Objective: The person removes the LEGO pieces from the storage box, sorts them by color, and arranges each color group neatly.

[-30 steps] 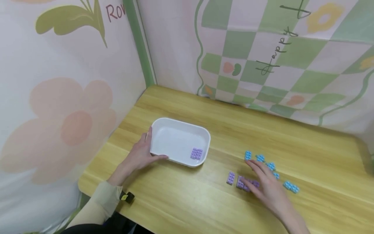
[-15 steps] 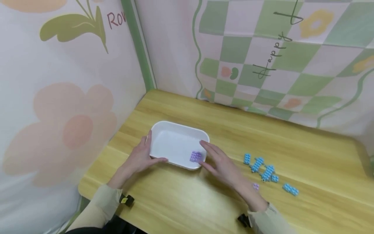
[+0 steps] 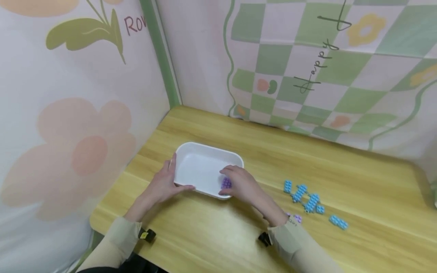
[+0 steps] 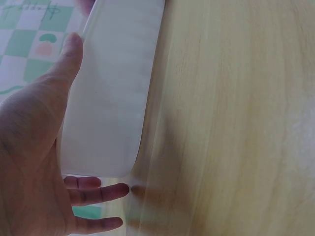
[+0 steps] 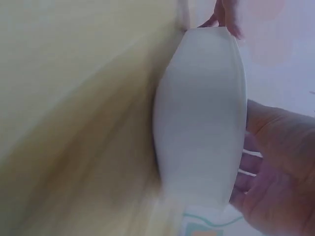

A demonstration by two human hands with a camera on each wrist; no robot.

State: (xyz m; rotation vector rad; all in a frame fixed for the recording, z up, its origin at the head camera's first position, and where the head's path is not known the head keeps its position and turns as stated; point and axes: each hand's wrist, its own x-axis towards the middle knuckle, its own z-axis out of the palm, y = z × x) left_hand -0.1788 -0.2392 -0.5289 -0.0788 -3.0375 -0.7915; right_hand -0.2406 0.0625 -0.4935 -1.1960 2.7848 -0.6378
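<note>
A white rectangular tray [image 3: 201,167] stands on the wooden table. My left hand [image 3: 162,184] rests against its left end, thumb along the near rim and fingers on the end wall. These fingers are nearly straight in the left wrist view. My right hand [image 3: 244,185] reaches over the tray's right end, with curved fingers and thumb on either side of purple building bricks [image 3: 226,183]. The hand covers part of these bricks. In the right wrist view the fingertips are hidden behind the tray wall [image 5: 202,118].
Several blue building bricks [image 3: 311,203] lie on the table [image 3: 211,235] at the right. Purple building bricks [image 3: 298,218] there are partly covered by the right forearm. Printed curtains [image 3: 273,57] border the table at the back and left.
My right hand has gone left from the bricks on the table to the tray, and its fingers have closed in around the purple bricks. The left hand stays at the tray's end.
</note>
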